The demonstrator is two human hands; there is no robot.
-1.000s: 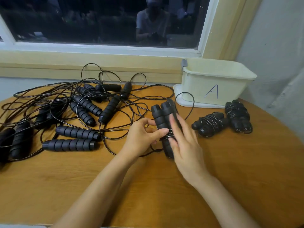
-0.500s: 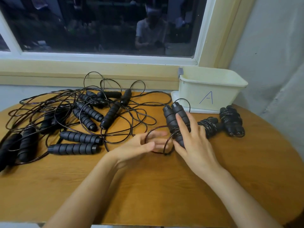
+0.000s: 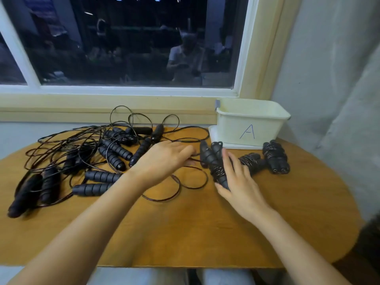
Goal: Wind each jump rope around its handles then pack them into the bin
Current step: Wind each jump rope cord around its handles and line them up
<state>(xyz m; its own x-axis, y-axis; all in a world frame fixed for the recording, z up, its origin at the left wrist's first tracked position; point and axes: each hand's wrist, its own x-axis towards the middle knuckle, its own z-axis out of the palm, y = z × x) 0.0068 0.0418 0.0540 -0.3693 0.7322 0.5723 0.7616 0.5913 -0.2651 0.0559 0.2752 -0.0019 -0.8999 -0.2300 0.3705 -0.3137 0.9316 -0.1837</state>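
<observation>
Black handles (image 3: 208, 157) were gripped half-wound in my right hand (image 3: 240, 186); beside it my left hand (image 3: 164, 159) met slack cord (image 3: 206, 177), grasp unclear; another wrap seemed due.

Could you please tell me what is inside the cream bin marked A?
Only the upper inner walls of the cream plastic bin marked A show, with nothing rising above the rim. Its front wall hides the floor, so any contents cannot be seen.
</observation>
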